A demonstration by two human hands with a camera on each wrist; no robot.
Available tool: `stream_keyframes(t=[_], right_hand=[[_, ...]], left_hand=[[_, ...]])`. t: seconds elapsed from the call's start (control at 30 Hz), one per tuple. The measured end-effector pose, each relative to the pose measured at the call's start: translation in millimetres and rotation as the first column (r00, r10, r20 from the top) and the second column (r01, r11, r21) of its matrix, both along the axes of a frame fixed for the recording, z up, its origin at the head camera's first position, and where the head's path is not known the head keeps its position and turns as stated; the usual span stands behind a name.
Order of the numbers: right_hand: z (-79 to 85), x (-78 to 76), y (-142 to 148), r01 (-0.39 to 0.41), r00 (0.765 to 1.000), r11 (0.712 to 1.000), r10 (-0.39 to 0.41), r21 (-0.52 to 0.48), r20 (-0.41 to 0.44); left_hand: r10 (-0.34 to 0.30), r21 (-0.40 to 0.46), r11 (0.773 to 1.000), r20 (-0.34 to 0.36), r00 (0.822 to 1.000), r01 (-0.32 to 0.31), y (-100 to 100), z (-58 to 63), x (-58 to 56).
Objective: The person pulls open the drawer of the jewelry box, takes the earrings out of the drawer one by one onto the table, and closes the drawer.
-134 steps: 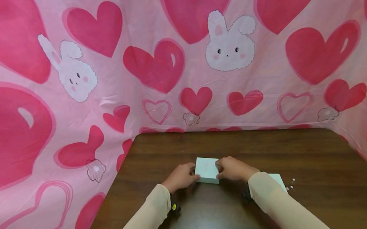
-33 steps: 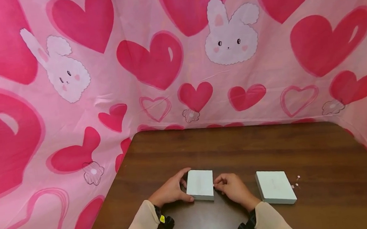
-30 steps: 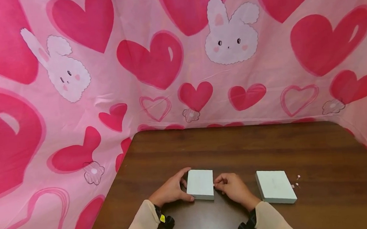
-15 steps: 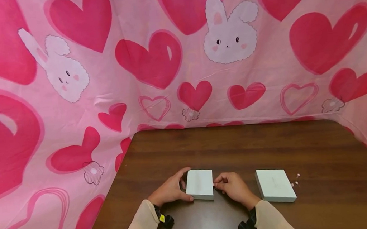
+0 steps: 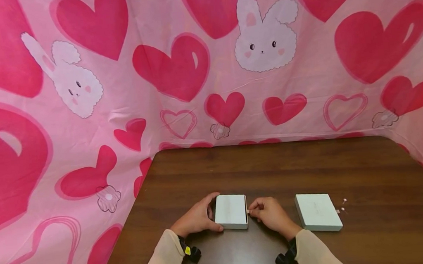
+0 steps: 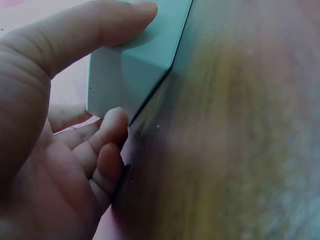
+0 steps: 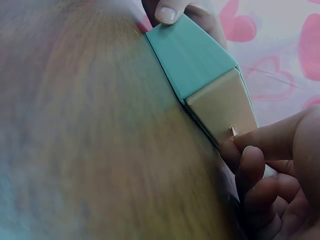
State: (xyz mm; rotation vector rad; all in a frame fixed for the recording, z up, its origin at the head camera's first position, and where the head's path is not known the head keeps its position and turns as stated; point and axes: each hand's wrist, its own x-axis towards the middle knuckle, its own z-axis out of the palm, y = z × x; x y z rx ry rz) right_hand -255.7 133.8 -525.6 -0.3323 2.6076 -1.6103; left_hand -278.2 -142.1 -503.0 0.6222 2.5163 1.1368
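Note:
A small pale green drawer box [image 5: 230, 210] lies on the table in front of me. My left hand [image 5: 196, 217] grips its left side, thumb at the near corner and fingers at the far side. At the right side, my right hand [image 5: 272, 214] pinches a little ribbon tab [image 7: 233, 133] between thumb and index finger. That tab comes out of the beige end face [image 7: 220, 102] of the drawer, seen in the right wrist view. A thin dark gap shows between sleeve and drawer in the head view. The inside of the box is hidden.
A second pale green box [image 5: 318, 211] lies to the right on the brown wooden table [image 5: 273, 164], with a small tab on its right side. Beside it are tiny pieces with white round heads [image 5: 345, 200]. A pink heart-patterned cloth [image 5: 226, 77] hangs behind and at the sides.
Earlier both hands held the box further back; it then came nearer and my right hand took the tab. Within the last half second the drawer has slid slightly out to the right.

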Motion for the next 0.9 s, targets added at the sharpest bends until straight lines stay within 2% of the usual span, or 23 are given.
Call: stream_keyframes(t=[0.6,0.9], right_hand=[[2.6,2.6,1.5,0.015,1.0,1.0,-0.015,0.011,0.007],[1.6,4.8,5.3,0.034,0.999,0.999,-0.034,0.009,0.009]], left_hand=[[-0.014,-0.04,0.999,-0.022,1.0,0.013,-2.4,4.0,-0.4],[-0.006,-0.038,0.999,-0.01,1.0,0.006,-6.1,5.6,0.0]])
